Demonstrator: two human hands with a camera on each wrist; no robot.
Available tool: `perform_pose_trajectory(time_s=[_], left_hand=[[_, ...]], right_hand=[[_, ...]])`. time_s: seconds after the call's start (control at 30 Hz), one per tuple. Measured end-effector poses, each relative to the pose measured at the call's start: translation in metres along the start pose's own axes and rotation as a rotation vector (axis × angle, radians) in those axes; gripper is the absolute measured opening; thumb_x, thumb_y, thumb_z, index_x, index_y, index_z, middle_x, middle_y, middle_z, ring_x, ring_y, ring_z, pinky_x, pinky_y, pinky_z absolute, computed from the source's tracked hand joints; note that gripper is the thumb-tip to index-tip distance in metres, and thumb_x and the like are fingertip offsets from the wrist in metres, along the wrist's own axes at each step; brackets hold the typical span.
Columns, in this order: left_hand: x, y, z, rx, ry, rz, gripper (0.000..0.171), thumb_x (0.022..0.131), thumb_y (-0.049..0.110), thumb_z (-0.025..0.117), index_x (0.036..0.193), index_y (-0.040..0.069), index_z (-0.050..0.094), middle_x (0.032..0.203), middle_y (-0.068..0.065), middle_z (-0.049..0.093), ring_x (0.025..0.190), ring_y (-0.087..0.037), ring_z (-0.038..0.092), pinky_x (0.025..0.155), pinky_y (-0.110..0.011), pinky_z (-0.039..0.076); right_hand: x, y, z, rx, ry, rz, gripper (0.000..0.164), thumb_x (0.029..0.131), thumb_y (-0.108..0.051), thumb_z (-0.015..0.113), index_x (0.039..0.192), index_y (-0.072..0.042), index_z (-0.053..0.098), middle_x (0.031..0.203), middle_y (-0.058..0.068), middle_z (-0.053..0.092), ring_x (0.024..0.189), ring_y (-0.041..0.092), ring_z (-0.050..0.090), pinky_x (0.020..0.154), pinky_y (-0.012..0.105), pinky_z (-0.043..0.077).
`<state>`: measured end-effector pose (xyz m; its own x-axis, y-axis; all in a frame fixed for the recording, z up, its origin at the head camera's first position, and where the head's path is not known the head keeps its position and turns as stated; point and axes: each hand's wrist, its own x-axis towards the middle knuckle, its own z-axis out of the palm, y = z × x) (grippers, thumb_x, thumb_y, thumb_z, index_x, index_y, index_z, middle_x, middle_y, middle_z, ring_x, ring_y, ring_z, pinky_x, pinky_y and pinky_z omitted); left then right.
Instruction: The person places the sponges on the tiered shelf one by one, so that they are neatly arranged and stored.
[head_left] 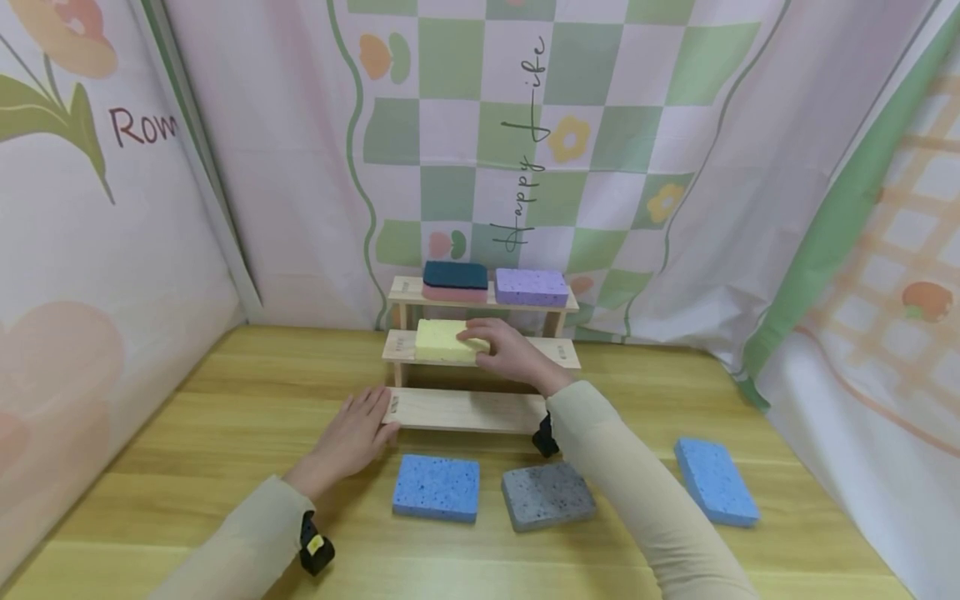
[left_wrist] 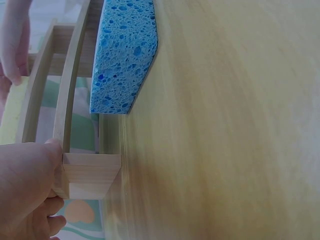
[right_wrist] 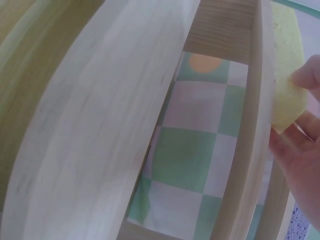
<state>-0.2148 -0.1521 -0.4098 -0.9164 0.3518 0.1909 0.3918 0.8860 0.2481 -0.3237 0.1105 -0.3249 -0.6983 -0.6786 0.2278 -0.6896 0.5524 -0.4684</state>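
One blocky yellow sponge [head_left: 441, 340], wooden shelf [head_left: 468, 409]

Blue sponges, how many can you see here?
2: one blue sponge in front of the lowest shelf, the other blue sponge right of the right sleeve.

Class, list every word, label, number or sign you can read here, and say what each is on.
"Happy Life": sideways on the checkered back curtain.
"Rom": on the left curtain, running to the fold.
Too small to read: marks on the three-tier wooden stand, and any on the yellow sticker of the left wrist camera.
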Motion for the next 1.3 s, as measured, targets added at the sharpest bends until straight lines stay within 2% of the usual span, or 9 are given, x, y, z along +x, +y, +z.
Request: perform_pose_trajectory(time_s=[0.37,0.53,0.7,0.93,1.3], left_hand=[[0.0,0.0,0.0,-0.001,0.001,0.004,0.061,0.099,0.034,0.04,0.14,-0.009,0.026,0.144,-0.025,0.026,0.131,-0.04,0.024,0.107,-0.052,0.015],[-0.001,0.001,0.0,-0.006,0.004,0.005,0.061,0.099,0.034,0.041,0.14,-0.009,0.026,0.144,-0.025,0.027,0.131,-0.04,0.024,0.106,-0.053,0.016],[-0.001,0.001,-0.001,-0.007,0.009,0.006,0.061,0.099,0.034,0.041,0.139,-0.01,0.027,0.143,-0.025,0.027,0.131,-0.041,0.024,0.106,-0.053,0.016],[-0.001,0.002,-0.001,-0.01,0.004,0.001,0.061,0.099,0.033,0.041,0.14,-0.009,0.026,0.144,-0.025,0.026,0.131,-0.04,0.023,0.107,-0.052,0.015],[-0.001,0.002,-0.001,-0.011,-0.001,-0.008,0.061,0.099,0.034,0.04,0.14,-0.009,0.026,0.144,-0.025,0.026,0.131,-0.04,0.023,0.107,-0.052,0.014]], right_hand=[[-0.002,-0.002,-0.001,-0.02,0.005,0.004,0.039,0.089,-0.004,0.051,0.127,-0.009,0.056,0.139,0.016,0.039,0.106,0.026,0.045,0.066,0.032,0.043],[-0.005,-0.003,-0.003,0.009,0.028,0.013,0.038,0.089,-0.005,0.053,0.126,-0.008,0.056,0.14,0.016,0.038,0.123,0.03,0.037,0.083,0.037,0.047],[-0.011,-0.002,-0.006,0.046,0.04,0.027,0.037,0.091,-0.008,0.055,0.127,-0.009,0.055,0.141,0.015,0.036,0.128,0.031,0.031,0.097,0.044,0.039],[-0.026,0.0,-0.011,0.123,0.063,0.037,0.037,0.092,-0.012,0.056,0.129,-0.008,0.054,0.142,0.014,0.034,0.129,0.031,0.029,0.098,0.043,0.038],[-0.056,0.005,-0.02,0.056,0.133,-0.009,0.039,0.089,-0.009,0.06,0.127,-0.002,0.054,0.14,0.02,0.036,0.129,0.036,0.029,0.1,0.054,0.029]])
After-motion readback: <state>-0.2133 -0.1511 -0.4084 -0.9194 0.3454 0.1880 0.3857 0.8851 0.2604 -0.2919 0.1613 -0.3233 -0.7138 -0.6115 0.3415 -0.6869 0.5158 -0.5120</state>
